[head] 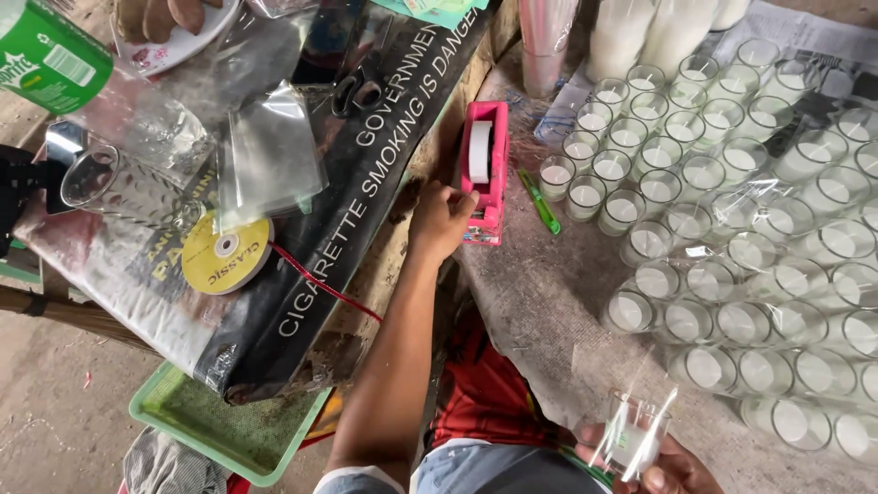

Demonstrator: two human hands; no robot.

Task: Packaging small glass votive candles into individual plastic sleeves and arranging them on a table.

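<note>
My left hand (441, 220) reaches out to a pink tape dispenser (487, 174) holding a white tape roll. Its fingers are curled against the near end, by the cutter. At the bottom right my right hand (672, 471) holds a small glass candle (634, 437) with white wax, wrapped in loose clear film. The dispenser stands on a grey worktop (540, 302). A thin green stick-shaped thing (540, 203) lies just to its right.
Several glass candles (732, 238) crowd the right side, some under clear film. On the left, a black printed board (302, 274) carries a yellow ribbon spool (226, 253) with red ribbon, clear bags (270, 155) and a glass tumbler (101, 183). A green tray (219, 430) sits below it and a green bottle (46, 50) at the top left.
</note>
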